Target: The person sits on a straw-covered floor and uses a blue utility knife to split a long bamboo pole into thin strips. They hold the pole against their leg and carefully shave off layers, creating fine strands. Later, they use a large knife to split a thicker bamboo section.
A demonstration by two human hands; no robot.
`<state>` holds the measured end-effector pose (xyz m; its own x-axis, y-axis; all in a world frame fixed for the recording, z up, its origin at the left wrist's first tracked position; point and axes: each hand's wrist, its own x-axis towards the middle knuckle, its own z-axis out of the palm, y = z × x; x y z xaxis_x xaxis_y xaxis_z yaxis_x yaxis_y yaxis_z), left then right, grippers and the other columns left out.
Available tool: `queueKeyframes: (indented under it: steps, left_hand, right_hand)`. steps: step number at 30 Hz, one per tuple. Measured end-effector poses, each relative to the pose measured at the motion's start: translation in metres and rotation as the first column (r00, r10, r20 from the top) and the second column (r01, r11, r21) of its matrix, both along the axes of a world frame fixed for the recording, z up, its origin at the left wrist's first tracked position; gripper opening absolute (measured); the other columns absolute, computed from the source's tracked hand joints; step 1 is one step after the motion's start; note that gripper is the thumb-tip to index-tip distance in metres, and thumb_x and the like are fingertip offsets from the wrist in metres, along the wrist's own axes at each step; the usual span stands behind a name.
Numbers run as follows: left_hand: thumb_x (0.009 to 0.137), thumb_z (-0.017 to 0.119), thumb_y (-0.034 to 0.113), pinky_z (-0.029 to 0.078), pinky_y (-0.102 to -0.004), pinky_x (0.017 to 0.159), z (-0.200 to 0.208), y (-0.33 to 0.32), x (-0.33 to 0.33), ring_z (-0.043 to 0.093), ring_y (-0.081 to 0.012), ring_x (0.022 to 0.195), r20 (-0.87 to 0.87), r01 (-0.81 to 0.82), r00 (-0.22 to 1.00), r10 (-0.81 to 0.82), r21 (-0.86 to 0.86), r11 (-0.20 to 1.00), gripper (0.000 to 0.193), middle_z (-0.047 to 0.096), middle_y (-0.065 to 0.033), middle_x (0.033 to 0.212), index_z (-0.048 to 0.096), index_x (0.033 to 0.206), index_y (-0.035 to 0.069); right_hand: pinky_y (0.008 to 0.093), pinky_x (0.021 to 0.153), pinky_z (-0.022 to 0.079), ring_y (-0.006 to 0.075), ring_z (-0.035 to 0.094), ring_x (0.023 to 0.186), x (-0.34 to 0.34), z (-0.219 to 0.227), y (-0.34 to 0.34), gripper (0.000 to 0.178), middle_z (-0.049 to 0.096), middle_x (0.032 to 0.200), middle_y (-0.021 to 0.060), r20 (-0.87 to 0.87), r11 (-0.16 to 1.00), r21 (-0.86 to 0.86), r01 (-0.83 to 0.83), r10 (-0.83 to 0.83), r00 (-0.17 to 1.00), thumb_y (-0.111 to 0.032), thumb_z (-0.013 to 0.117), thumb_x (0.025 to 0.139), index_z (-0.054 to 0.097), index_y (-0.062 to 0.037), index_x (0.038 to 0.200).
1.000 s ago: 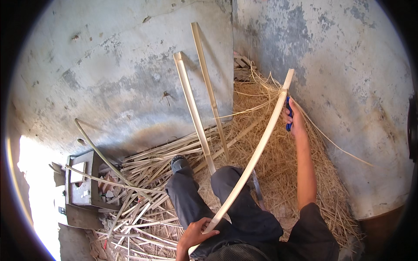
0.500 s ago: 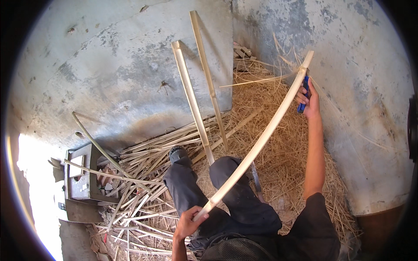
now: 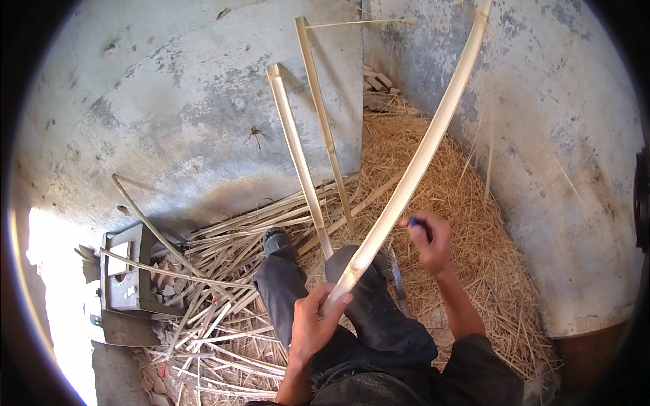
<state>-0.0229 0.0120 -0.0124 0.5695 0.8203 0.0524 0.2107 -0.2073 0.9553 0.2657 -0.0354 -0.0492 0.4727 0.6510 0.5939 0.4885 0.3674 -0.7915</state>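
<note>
My left hand (image 3: 313, 328) is closed round the lower end of a long, pale split-bamboo strip (image 3: 405, 189). The strip slants up to the right over my knee, its far end reaching the top of the view by the wall. A short way right of the strip's lower half is my right hand (image 3: 433, 245), fingers curled round a blue-handled knife (image 3: 414, 221). Only a bit of blue handle shows; the blade cannot be made out. Hand and knife look apart from the strip. Thin shavings (image 3: 489, 145) hang in the air near the right wall.
Two bamboo strips (image 3: 298, 145) lean against the weathered wall (image 3: 189, 108). Split strips (image 3: 230, 338) lie heaped at the left, beside a grey box (image 3: 128, 271). Fine shavings (image 3: 467, 203) cover the floor at the right. A metal blade (image 3: 397, 274) lies by my right knee.
My right hand and the knife have come down from the strip's upper end towards me. The strip has shifted farther up and away, with my left hand slightly higher. Loose shavings have flown off.
</note>
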Motion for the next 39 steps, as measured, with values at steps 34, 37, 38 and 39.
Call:
queueKeyframes:
  steps: [34, 37, 38, 39]
  left_hand:
    - [0.107, 0.065, 0.025, 0.041, -0.031, 0.058, 0.015, -0.005, 0.002, 0.048, -0.0091, 0.063, -0.023, 0.046, 0.999, -0.049, -0.121, 0.992, 0.028, 0.056, -0.0051, 0.067, 0.066, 0.101, -0.002]
    - [0.106, 0.067, 0.023, 0.045, -0.0334, 0.059, 0.001, -0.019, -0.008, 0.052, -0.0122, 0.062, -0.057, 0.079, 0.995, -0.087, -0.133, 0.988, 0.027, 0.06, -0.0111, 0.068, 0.065, 0.1, -0.003]
    - [0.106, 0.067, 0.023, 0.045, -0.0337, 0.059, -0.003, -0.023, -0.01, 0.053, -0.0128, 0.061, -0.065, 0.083, 0.994, -0.093, -0.139, 0.987, 0.027, 0.061, -0.0119, 0.068, 0.064, 0.098, -0.003]
    - [0.105, 0.067, 0.023, 0.046, -0.0337, 0.059, -0.006, -0.024, -0.012, 0.054, -0.0132, 0.061, -0.078, 0.083, 0.992, -0.095, -0.145, 0.986, 0.028, 0.062, -0.0123, 0.068, 0.064, 0.097, -0.003]
  right_hand:
    - [0.0335, 0.051, 0.048, 0.0209, 0.066, 0.057, -0.042, 0.057, -0.004, 0.027, 0.07, 0.076, 0.0073, 0.444, 0.997, -0.055, 0.049, -0.019, 0.896, -0.03, 0.082, 0.09, 0.077, -0.0043, 0.097]
    - [0.0311, 0.051, 0.046, 0.0182, 0.064, 0.059, 0.017, 0.055, 0.007, 0.036, 0.071, 0.078, 0.0089, 0.268, 0.969, -0.026, 0.246, -0.231, 0.935, -0.036, 0.075, 0.097, 0.076, 0.0003, 0.098]
    - [0.0307, 0.051, 0.045, 0.0174, 0.063, 0.059, 0.023, 0.057, 0.009, 0.038, 0.071, 0.078, 0.009, 0.298, 0.967, -0.024, 0.253, -0.234, 0.925, -0.037, 0.074, 0.098, 0.076, 0.0006, 0.098]
    - [0.0304, 0.052, 0.045, 0.0167, 0.062, 0.059, 0.021, 0.065, 0.012, 0.04, 0.071, 0.078, 0.0091, 0.321, 0.966, -0.022, 0.257, -0.237, 0.917, -0.039, 0.072, 0.099, 0.076, 0.001, 0.097]
